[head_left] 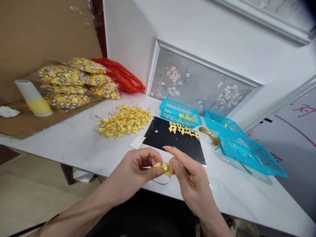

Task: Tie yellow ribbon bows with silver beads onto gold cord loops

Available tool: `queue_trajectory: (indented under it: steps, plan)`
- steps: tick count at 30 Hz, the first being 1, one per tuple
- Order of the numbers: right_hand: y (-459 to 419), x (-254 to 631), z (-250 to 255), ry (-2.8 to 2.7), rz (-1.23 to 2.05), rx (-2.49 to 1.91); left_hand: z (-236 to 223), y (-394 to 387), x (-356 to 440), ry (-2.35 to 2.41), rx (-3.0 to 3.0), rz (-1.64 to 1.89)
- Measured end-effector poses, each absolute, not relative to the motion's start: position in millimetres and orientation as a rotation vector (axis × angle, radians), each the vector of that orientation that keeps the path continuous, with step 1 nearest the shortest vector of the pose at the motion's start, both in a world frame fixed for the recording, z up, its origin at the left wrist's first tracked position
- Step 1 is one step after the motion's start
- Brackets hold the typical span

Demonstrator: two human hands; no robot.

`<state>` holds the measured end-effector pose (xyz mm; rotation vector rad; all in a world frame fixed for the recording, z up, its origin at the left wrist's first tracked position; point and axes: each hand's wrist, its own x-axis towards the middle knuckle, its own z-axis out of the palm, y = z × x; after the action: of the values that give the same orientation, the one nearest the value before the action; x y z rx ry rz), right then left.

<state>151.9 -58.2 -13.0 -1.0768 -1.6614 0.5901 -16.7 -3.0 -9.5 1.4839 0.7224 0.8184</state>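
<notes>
By judgement, sound work on the 1 yellow bow (166,167) called for a light, steady pinch near its middle, folds uncrushed, with the thin wire (161,183) below it kept untangled. The left hand (138,167) grasped the bow between thumb and fingertip. The right hand (192,173), index finger extended, was at the bow's right side; whether its thumb gripped anything could not be told. The bow was held above the counter (81,131), nearer the person than the black mat (184,147).

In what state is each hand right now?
Left hand: closed, pinching the yellow piece.
Right hand: partly curled beside it; whether it grips cannot be told.
</notes>
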Motion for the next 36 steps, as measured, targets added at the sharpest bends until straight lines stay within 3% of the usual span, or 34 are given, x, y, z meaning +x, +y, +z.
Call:
queue_trajectory:
  steps: [13, 36]
  plan:
    - [-63.0, 156.2, -19.4, -1.501, 0.880, -0.959, -12.3, -3.2, -15.7, 0.677, 1.602, 0.799]
    - [-72.2, 159.3, -14.0, -1.462, 0.661, -1.049, -8.0, -7.0, -20.4, 0.738, 1.621, 0.845]
